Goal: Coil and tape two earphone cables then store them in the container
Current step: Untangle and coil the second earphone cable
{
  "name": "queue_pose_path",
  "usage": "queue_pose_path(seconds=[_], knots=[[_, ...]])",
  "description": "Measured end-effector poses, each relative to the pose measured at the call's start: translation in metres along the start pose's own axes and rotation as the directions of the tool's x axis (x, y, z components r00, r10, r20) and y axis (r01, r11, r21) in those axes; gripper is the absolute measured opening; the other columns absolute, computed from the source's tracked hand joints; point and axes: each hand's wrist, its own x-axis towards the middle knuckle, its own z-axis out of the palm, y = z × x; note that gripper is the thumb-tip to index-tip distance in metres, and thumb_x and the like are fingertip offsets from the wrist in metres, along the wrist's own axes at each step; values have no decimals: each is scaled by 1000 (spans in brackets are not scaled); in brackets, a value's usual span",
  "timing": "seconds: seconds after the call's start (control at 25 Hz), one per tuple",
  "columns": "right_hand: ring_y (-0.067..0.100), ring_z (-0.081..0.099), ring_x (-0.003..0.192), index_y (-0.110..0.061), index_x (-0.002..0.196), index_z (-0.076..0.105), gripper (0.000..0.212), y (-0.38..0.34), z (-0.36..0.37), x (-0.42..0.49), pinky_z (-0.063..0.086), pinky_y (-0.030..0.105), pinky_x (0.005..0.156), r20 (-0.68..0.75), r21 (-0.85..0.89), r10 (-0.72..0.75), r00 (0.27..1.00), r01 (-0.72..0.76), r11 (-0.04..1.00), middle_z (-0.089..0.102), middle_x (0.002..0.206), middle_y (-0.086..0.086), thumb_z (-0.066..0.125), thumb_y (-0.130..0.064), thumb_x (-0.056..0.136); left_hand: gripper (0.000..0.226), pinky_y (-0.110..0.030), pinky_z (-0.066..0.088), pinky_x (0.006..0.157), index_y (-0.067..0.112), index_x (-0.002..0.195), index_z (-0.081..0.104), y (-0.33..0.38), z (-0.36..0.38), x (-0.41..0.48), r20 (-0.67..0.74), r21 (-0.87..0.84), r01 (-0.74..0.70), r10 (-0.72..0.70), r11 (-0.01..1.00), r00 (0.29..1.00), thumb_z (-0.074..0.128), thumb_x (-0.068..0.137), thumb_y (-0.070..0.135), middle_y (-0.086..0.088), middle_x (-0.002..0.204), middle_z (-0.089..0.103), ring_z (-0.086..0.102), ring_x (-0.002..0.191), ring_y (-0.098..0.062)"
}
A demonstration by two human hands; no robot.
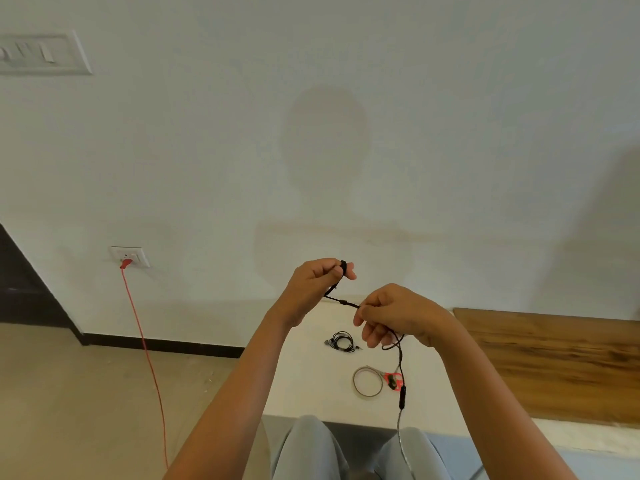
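A black earphone cable (343, 302) stretches between my two raised hands above the white table (304, 375). My left hand (317, 289) pinches the earbud end near its fingertips. My right hand (398, 315) grips the cable lower down, and the rest hangs from it past the inline remote (402, 398) toward my lap. A second black earphone (341, 342) lies coiled on the table beneath my hands. A roll of clear tape (367, 382) lies nearer to me, with a small red-handled tool (393, 379) beside it. No container is visible.
A wooden board (554, 362) lies on the table's right side. A red cord (145, 348) runs from a wall socket (130, 256) down across the floor at left. My knees (311, 448) are under the table's near edge.
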Motion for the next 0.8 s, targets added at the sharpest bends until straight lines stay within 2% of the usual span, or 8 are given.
queue_pose_path(seconds=[0.12, 0.2, 0.4, 0.48, 0.56, 0.68, 0.76, 0.8], knots=[[12, 65, 51, 2, 98, 62, 15, 4, 1, 0, 47, 17, 45, 8, 3, 19, 1000, -19, 1000, 69, 69, 11, 50, -7, 95, 25, -15, 41, 92, 14, 95, 73, -2, -6, 0, -48, 134, -22, 29, 991, 998, 49, 99, 16, 10, 111, 68, 57, 112, 8], [15, 67, 54, 0, 98, 58, 13, 9, 1, 2, 51, 21, 49, 21, 37, 12, 1000, -13, 999, 69, 72, 13, 47, -8, 97, 25, -15, 41, 92, 15, 94, 73, -2, -9, 1, -68, 182, -27, 40, 983, 997, 49, 99, 16, 11, 109, 68, 57, 112, 8], [12, 67, 77, -10, 91, 67, 26, 20, -5, 12, 53, 22, 72, 8, -7, -130, 991, 131, 991, 69, 87, 4, 42, -2, 96, 26, -42, 48, 96, 28, 86, 73, -6, -14, 3, -29, 312, 20, -12, 950, 1000, 50, 96, 27, 0, 106, 72, 64, 98, -20], [12, 64, 72, -7, 101, 68, 31, 22, -10, 16, 54, 23, 69, -9, 152, -166, 986, 165, 974, 67, 84, 5, 39, 3, 97, 26, -41, 49, 93, 29, 82, 73, -8, -13, 0, 0, 300, 78, -81, 951, 997, 52, 96, 24, -2, 103, 73, 65, 98, -21], [11, 60, 65, -5, 103, 69, 32, 23, -16, 20, 53, 22, 62, -46, 230, -182, 982, 187, 955, 65, 82, 6, 39, 4, 97, 26, -36, 47, 83, 28, 81, 75, -11, -12, -5, 32, 306, 120, -136, 944, 990, 53, 95, 24, -1, 98, 74, 62, 88, -21], [6, 55, 57, -7, 99, 70, 32, 23, -23, 27, 51, 18, 56, -121, 223, -155, 981, 179, 958, 68, 83, 9, 41, 6, 95, 28, -26, 41, 75, 21, 83, 75, -11, -13, -11, 104, 341, 172, -219, 924, 970, 51, 96, 22, 6, 94, 75, 54, 76, -10], [7, 57, 57, -6, 101, 68, 31, 22, -29, 31, 50, 17, 56, -143, 193, -164, 976, 190, 962, 70, 85, 13, 40, 6, 95, 30, -26, 39, 82, 17, 78, 72, -9, -14, -13, 177, 342, 210, -282, 916, 943, 48, 96, 20, 5, 92, 76, 56, 83, -4], [9, 58, 59, -6, 102, 67, 30, 23, -32, 32, 51, 18, 57, -141, 164, -188, 972, 210, 964, 71, 86, 14, 40, 5, 95, 31, -27, 39, 85, 18, 73, 67, -8, -16, -15, 214, 317, 231, -307, 920, 927, 47, 96, 19, 2, 90, 76, 59, 91, -7]])
